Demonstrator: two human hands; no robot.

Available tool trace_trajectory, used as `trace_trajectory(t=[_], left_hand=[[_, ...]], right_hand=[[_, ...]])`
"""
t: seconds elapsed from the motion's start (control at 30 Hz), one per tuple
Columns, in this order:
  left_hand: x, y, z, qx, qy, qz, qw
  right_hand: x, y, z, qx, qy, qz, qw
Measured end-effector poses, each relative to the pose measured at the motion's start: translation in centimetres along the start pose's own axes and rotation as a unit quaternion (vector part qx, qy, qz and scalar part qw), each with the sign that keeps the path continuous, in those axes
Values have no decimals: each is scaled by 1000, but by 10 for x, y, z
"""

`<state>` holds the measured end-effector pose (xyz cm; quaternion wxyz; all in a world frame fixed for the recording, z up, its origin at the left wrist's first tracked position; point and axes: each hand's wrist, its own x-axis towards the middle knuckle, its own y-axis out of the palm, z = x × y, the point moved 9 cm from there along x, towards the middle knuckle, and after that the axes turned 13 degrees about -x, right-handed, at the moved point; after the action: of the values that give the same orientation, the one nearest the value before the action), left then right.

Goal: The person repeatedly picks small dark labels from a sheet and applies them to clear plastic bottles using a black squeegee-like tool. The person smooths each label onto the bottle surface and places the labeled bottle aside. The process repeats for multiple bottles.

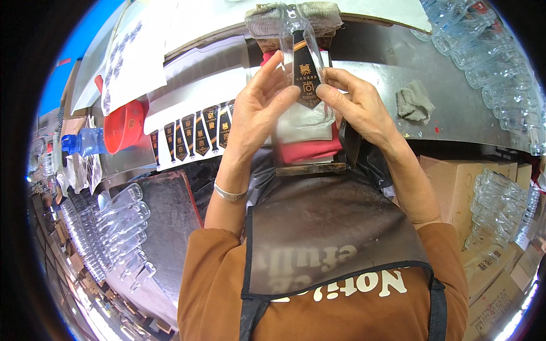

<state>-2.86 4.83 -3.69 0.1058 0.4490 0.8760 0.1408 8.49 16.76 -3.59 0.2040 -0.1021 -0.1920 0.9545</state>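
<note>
A clear glass bottle (306, 126) lies on its back in front of me, its neck pointing away. On its upper face is a black tie-shaped label (307, 71) with gold markings. My left hand (259, 108) grips the bottle's left side, thumb on the label's edge. From the other side my right hand (364, 108) holds it, thumb pressing by the label's lower part. Beneath the bottle are white and red cloths (310, 149) on a small stand; its neck end rests by a rolled grey cloth (264, 21).
Left of my hands lies a sheet (196, 149) of similar black labels, beside a red plastic container (124, 128). A crumpled grey rag (414, 102) sits on the metal table (455, 122). Glass bottles (500, 68) line the far right; more bottles (122, 224) stand lower left.
</note>
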Motion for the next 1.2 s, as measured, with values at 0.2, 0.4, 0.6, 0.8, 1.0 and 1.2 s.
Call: trace_trajectory(t=[0.2, 0.4, 0.6, 0.8, 1.0, 1.2], left_hand=[[0, 1, 0, -7, 4, 2, 1000], [4, -2, -12, 37, 34, -4, 999], [16, 16, -47, 259, 162, 39, 951], [13, 32, -58, 364, 203, 27, 909], [12, 32, -57, 376, 214, 19, 901], [12, 32, -55, 380, 211, 14, 900]], right_hand=[[0, -3, 0, -6, -11, -25, 1000], [2, -12, -15, 83, 48, 40, 995], [6, -39, -92, 387, 175, -135, 895], [-5, -35, -88, 399, 181, -162, 884], [-4, -36, -83, 412, 155, -151, 885], [-1, -35, -76, 416, 118, -135, 892]])
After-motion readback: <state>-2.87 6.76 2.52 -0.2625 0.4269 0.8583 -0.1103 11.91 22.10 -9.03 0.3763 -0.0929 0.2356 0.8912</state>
